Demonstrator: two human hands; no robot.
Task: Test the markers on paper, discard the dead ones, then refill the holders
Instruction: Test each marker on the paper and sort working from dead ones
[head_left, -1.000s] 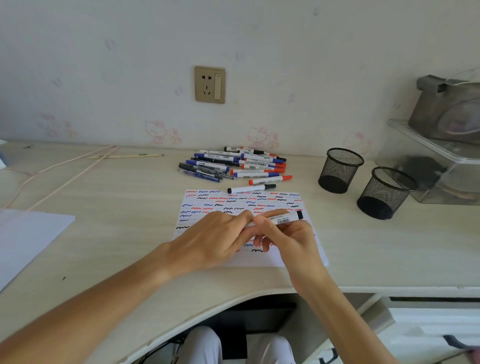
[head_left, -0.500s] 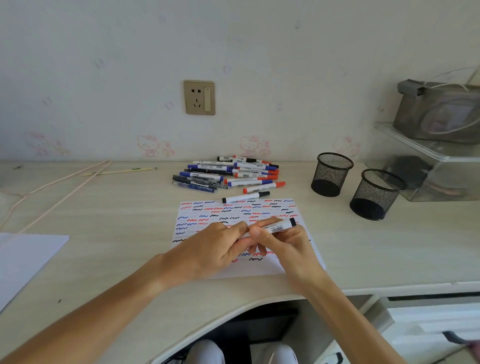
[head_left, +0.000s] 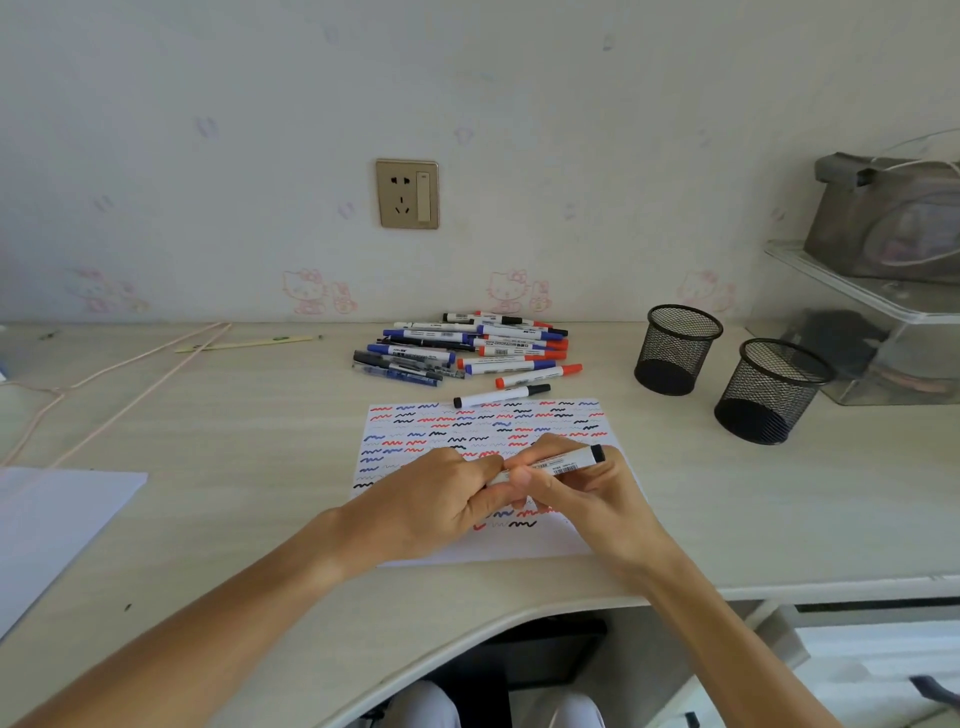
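Observation:
Both hands meet over the test paper (head_left: 400, 519), a white sheet covered with red, blue and black squiggles. My right hand (head_left: 582, 499) grips a white marker (head_left: 563, 464) with a black end, held nearly level. My left hand (head_left: 436, 501) pinches the marker's left end, which is hidden by the fingers. A pile of markers (head_left: 467, 345) with blue, red and black caps lies behind the paper. A single black-capped marker (head_left: 498, 396) lies at the paper's top edge. Two black mesh holders (head_left: 675, 349) (head_left: 769, 389) stand at the right, with nothing visible inside.
A clear plastic shelf unit (head_left: 872, 322) with a grey bag on top stands at the far right. A white sheet (head_left: 47, 525) lies at the left edge. A thin cord (head_left: 119, 374) and a ruler (head_left: 244, 343) lie at the back left. The desk's front edge curves inward near me.
The hands and marker have stayed together over the paper. The camera view has tilted up a little.

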